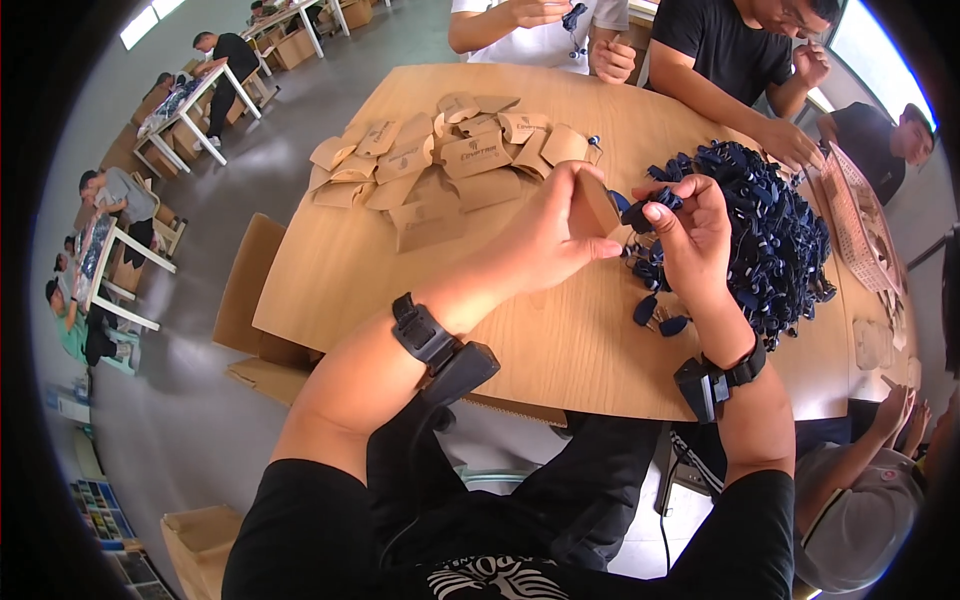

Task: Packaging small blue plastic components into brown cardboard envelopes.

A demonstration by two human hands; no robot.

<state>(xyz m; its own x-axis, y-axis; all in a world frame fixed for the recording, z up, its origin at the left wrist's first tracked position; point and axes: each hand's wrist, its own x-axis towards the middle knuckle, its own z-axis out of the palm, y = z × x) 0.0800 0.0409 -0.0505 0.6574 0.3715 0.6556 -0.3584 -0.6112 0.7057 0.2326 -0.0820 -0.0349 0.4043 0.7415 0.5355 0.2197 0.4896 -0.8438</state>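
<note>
My left hand (562,222) is closed round a small brown cardboard pillow box (598,207), whose end points toward my right hand. Between the thumb and fingers of my right hand (699,238) is a bundled pair of dark blue earphones (652,209), close to the box's end. Whether any of the bundle is inside the box, I cannot tell. Beyond my right hand spreads a heap of similar dark blue earphones (775,260). A pile of brown pillow boxes (480,157) lies on the wooden table (540,345), past my left forearm.
Across the table, a person in white (590,40) holds up earphones, and a person in black (715,60) reaches to the heap. A pink plastic basket (860,220) stands at the right. Open cardboard cartons (255,290) sit by the table's left edge.
</note>
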